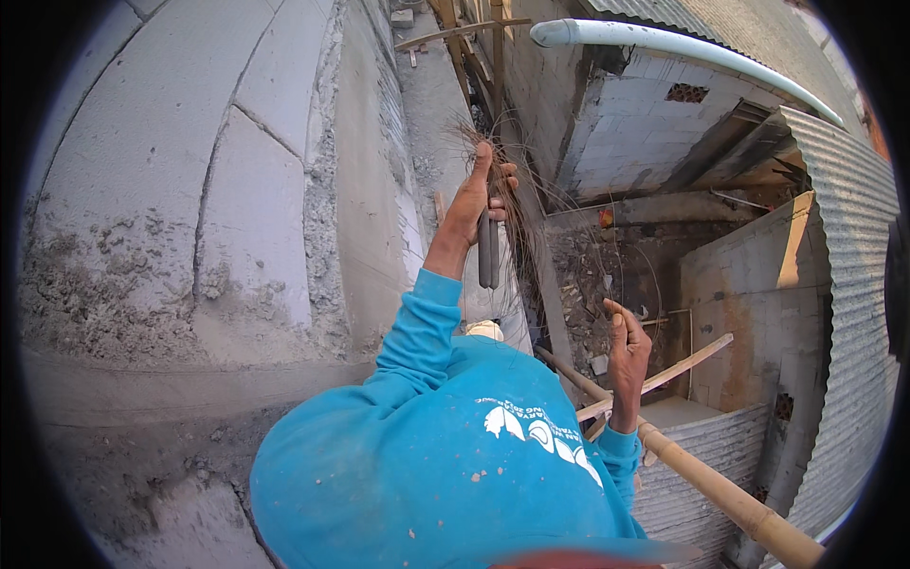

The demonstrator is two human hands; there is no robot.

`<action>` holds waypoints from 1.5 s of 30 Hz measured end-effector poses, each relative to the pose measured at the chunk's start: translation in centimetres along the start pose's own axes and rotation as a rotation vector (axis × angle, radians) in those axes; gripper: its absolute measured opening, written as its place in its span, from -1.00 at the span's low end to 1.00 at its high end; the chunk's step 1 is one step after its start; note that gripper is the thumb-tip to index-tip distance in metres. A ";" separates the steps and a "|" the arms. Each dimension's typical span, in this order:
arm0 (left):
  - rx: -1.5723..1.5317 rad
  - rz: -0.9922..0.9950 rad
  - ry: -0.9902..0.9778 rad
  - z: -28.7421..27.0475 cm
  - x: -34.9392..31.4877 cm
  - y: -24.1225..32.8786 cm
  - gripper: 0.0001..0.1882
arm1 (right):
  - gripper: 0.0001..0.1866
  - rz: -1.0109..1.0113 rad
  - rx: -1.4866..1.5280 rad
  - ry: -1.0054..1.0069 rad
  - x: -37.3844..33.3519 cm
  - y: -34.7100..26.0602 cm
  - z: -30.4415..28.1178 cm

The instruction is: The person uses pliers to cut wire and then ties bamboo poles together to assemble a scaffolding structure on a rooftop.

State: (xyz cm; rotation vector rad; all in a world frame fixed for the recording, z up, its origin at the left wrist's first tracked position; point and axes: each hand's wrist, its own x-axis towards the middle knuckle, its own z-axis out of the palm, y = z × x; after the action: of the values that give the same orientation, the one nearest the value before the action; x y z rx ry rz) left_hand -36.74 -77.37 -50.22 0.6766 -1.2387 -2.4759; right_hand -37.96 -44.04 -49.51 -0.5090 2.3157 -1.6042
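Note:
My left hand (474, 201) is closed around a loose bundle of thin, rusty-brown wires (515, 213) and a hand tool with two dark grey handles (488, 251). The handles hang down below the fingers; the tool's head is hidden among the wires. Strands spread out above and to the right of that hand. Lower on the right, my right hand (627, 356) is raised, thumb and forefinger pinched together at what looks like one thin wire strand (654, 275) curving down from the bundle. Blue sleeves cover both my arms.
A rough grey block wall (256, 161) rises close on the left. A bamboo pole (730, 493) and a wooden strip (687, 363) cross the lower right. Below lies a debris-strewn pit (588, 275). Corrugated roofing (848, 284) and a pale pipe (664, 38) stand on the right.

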 end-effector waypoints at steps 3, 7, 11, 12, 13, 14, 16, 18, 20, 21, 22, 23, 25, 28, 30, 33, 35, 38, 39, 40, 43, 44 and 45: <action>-0.035 0.017 -0.143 -0.4 -1.1 0.6 -0.06 | -0.67 -0.008 0.056 0.093 0.2 0.6 -0.3; -0.090 0.063 -0.293 -0.8 -2.3 -0.1 -0.06 | -0.69 0.098 0.189 0.138 -0.1 0.9 -1.1; -0.173 0.088 -0.374 -0.7 -3.1 -1.6 -0.09 | -0.71 0.208 0.326 0.199 -0.4 1.1 -1.7; -0.194 0.082 -0.390 -0.6 -3.2 -1.9 -0.09 | -0.71 0.218 0.329 0.200 -0.5 1.1 -1.8; -0.220 0.078 -0.410 -0.4 -3.4 -2.3 -0.09 | -0.70 0.231 0.339 0.212 -0.5 1.2 -1.8; -0.245 0.079 -0.436 -0.3 -3.5 -2.6 -0.08 | -0.69 0.265 0.331 0.217 -0.7 1.3 -1.8; -0.277 0.066 -0.443 -0.1 -3.6 -3.2 -0.07 | -0.69 0.273 0.333 0.192 -0.9 1.5 -1.8; -0.284 0.056 -0.430 0.1 -3.6 -3.7 -0.08 | -0.69 0.278 0.354 0.178 -1.1 1.6 -1.8; -0.268 0.044 -0.394 0.3 -3.6 -4.4 -0.10 | -0.69 0.311 0.390 0.165 -1.2 1.8 -1.8; -0.247 0.047 -0.365 0.4 -3.6 -4.7 -0.09 | -0.70 0.300 0.385 0.164 -1.4 1.9 -1.8; -0.223 0.055 -0.338 0.5 -3.6 -5.0 -0.09 | -0.70 0.309 0.390 0.163 -1.4 2.0 -1.8; -0.209 0.066 -0.320 0.6 -3.5 -5.1 -0.08 | -0.70 0.323 0.411 0.154 -1.5 2.1 -1.8; -0.312 0.068 -0.326 0.7 -3.0 -5.4 -0.07 | -0.71 0.286 0.188 0.137 -1.6 2.4 -1.9; -0.474 0.013 -0.315 0.1 -2.1 -5.2 0.04 | -0.73 0.126 -0.060 0.025 -1.9 3.0 -2.1; -0.555 -0.018 -0.226 -0.4 -1.4 -5.3 0.11 | -0.74 0.059 -0.140 -0.051 -2.2 3.3 -2.1; -0.483 -0.025 -0.079 -1.2 -0.4 -5.8 -0.11 | -0.77 0.109 -0.176 -0.123 -3.2 3.1 -1.6; -0.473 -0.086 -0.024 -1.6 0.3 -6.3 -0.11 | -0.78 0.074 -0.136 -0.075 -3.2 2.7 -0.6; -0.412 -0.168 0.015 -2.6 1.0 -6.7 -0.06 | -0.77 -0.141 -0.236 -0.471 -3.9 1.7 1.1; -0.389 -0.157 0.013 -3.1 0.8 -7.1 -0.03 | -0.77 -0.053 -0.175 -0.336 -3.8 1.5 1.3; -0.373 -0.151 0.020 -3.4 0.8 -7.5 0.00 | -0.77 0.059 -0.142 -0.268 -2.7 1.6 0.4; -0.331 -0.210 0.058 -4.9 1.0 -9.8 0.07 | -0.75 0.208 -0.111 -0.130 -0.2 3.0 -1.2; -0.395 -0.254 0.065 -5.7 1.3 -10.5 0.07 | -0.74 0.145 -0.142 -0.226 -0.3 3.8 -0.6; -0.461 -0.290 0.043 -6.6 2.2 -10.9 0.07 | -0.73 0.097 -0.171 -0.321 -0.5 4.7 0.4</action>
State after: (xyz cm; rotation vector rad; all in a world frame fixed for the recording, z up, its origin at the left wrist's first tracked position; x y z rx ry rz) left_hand -35.61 -76.38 -63.12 0.8162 -0.5439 -2.8169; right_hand -38.00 -42.64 -54.06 -0.6308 2.2039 -1.1881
